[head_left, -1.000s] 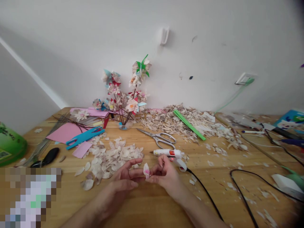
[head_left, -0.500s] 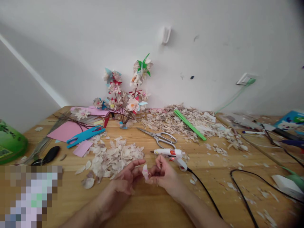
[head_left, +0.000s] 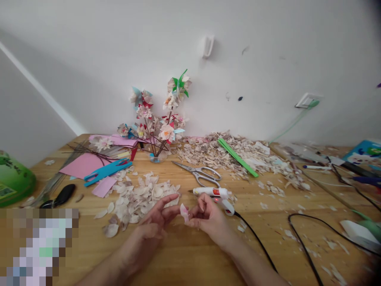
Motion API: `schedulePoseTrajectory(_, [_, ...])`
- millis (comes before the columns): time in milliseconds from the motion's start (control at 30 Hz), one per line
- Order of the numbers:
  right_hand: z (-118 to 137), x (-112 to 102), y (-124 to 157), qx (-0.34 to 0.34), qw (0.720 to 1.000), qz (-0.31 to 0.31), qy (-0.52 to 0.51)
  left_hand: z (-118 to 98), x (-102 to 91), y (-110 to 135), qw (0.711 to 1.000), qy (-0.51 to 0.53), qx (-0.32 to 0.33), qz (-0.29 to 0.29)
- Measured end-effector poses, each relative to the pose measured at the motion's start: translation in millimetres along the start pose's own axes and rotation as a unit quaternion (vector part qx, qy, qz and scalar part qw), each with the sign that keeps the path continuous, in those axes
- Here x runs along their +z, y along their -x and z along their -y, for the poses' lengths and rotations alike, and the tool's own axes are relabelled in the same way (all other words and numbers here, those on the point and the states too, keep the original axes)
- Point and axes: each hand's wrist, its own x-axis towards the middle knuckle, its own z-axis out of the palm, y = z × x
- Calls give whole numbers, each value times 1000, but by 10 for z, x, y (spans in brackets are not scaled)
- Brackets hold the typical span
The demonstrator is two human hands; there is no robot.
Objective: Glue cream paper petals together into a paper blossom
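My right hand (head_left: 206, 216) pinches a small pink-and-white paper petal (head_left: 184, 211) low over the wooden table (head_left: 190, 254). My left hand (head_left: 156, 220) is just left of it, fingers spread, fingertips close to the petal. A heap of pale petals (head_left: 143, 194) lies behind my left hand. A white hot glue gun (head_left: 216, 194) with a red light lies right behind my right hand, its black cord (head_left: 256, 244) trailing to the right.
Scissors (head_left: 199, 172) lie beyond the glue gun. A paper flower bouquet (head_left: 160, 119) stands at the wall, with scraps (head_left: 226, 153), green strips (head_left: 236, 156), pink paper (head_left: 83, 165) and a blue tool (head_left: 105, 171) around it. A green container (head_left: 13, 180) sits at the left edge.
My left fingers have opened and drawn slightly off the petal, which now stays pinched in my right hand. Both hands have kept their place on the table.
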Motion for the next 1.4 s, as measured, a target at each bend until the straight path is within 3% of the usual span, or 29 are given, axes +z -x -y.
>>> schedulePoseTrajectory(233, [-2,-44,-9,-23,1000,-11,3,25,-61,-31,999,29,10,9])
schedulePoseTrajectory(400, [-28,-65,-25,-28,999,-20,10,11,-96,-53,1000,3,-23,19])
schedulePoseTrajectory(667, [-88,-60,-41,-71,993,-77,55,16,-106,-28,999,9,-28,19])
schedulePoseTrajectory(933, [-114,-55,-26,-133,971,-140,143,30,14,-6,998,55,-18,-22])
schedulePoseTrajectory(1033, [-148,-60,-22,-159,958,-155,184,80,-38,-15,998,54,-14,-7])
schedulePoseTrajectory(1233, [-194,-73,-17,-174,937,-178,246,223,-294,-79,995,-5,11,99])
schedulePoseTrajectory(1400, [-191,-63,-10,-178,931,-189,257,265,-359,-97,995,-13,23,92])
